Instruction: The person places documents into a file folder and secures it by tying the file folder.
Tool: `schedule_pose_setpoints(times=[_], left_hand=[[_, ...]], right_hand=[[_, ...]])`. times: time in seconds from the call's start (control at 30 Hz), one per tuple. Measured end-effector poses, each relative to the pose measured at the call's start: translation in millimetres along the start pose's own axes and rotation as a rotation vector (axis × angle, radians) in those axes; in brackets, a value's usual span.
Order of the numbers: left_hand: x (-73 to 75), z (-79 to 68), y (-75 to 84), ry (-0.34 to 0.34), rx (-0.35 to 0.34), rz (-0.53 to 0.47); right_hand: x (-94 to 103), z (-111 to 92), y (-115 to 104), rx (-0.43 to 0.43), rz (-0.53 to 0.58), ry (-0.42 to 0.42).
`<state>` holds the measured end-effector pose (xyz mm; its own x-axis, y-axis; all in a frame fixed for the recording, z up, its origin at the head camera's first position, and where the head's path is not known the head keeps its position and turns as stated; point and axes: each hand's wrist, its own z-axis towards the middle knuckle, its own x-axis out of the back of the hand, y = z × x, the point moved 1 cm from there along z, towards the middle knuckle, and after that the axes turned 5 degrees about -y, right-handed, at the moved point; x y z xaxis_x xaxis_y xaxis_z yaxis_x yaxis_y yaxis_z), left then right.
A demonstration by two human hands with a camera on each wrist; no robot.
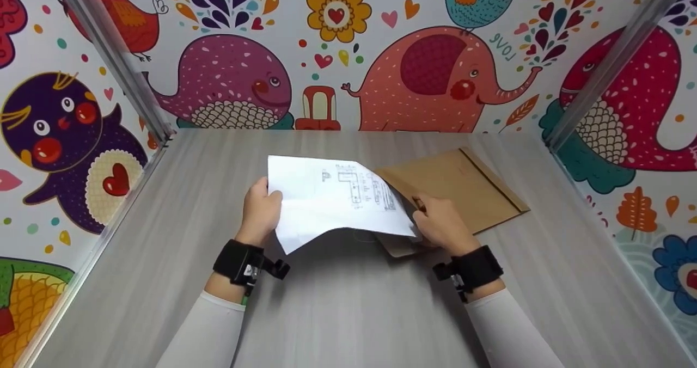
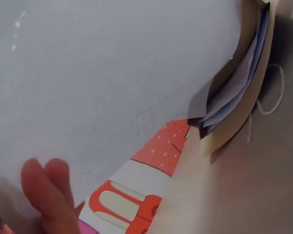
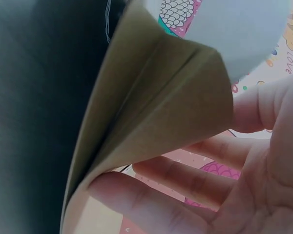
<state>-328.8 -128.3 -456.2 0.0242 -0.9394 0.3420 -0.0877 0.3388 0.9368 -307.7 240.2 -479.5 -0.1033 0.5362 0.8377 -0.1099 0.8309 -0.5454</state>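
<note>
A white sheet of paper [image 1: 316, 202], printed with line drawings on its right part, is held up by its left edge in my left hand [image 1: 260, 211], thumb on top. The sheet's right end overlaps a brown kraft paper envelope [image 1: 457, 180] on the table. My right hand [image 1: 444, 224] grips the envelope near its mouth. In the right wrist view, the thumb and fingers of that hand [image 3: 249, 170] hold the bent brown edge [image 3: 185, 102], and the mouth gapes. More papers [image 2: 237, 92] show inside the envelope [image 2: 256, 92] in the left wrist view.
A thin white string [image 2: 282, 85] loops from the envelope beside its mouth. The grey wood-grain table [image 1: 348, 308] meets a back wall [image 1: 326, 57] covered with cartoon animals. Metal posts [image 1: 117, 57] stand at the left and right corners.
</note>
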Motion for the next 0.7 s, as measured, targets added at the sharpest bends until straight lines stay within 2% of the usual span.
schedule_pose_setpoints(times=[0.13, 0.23, 0.33, 0.47, 0.57, 0.7], left_hand=[[-9.7, -2.5, -1.0, 0.02, -0.006, 0.026], [-21.9, -5.5, -2.9, 0.036, 0.001, -0.015], [-37.6, -9.2, -5.9, 0.013, 0.035, -0.071], [-54.2, -12.6, -10.0, -0.027, 0.053, -0.096], [-58.7, -12.7, -13.0, -0.068, 0.042, -0.13], [-52.6, -10.8, -15.1, -0.125, 0.039, -0.154]], right_hand=[[0.9, 0, -1, -0.009, 0.006, 0.003], [1.7, -1, -2, -0.012, 0.008, 0.016], [1.4, -2, -3, 0.01, -0.011, 0.037], [1.1, -2, -4, 0.061, -0.046, 0.07], [2.1, -2, -4, 0.063, -0.043, 0.085], [3.7, -1, -4, 0.051, -0.03, 0.073]])
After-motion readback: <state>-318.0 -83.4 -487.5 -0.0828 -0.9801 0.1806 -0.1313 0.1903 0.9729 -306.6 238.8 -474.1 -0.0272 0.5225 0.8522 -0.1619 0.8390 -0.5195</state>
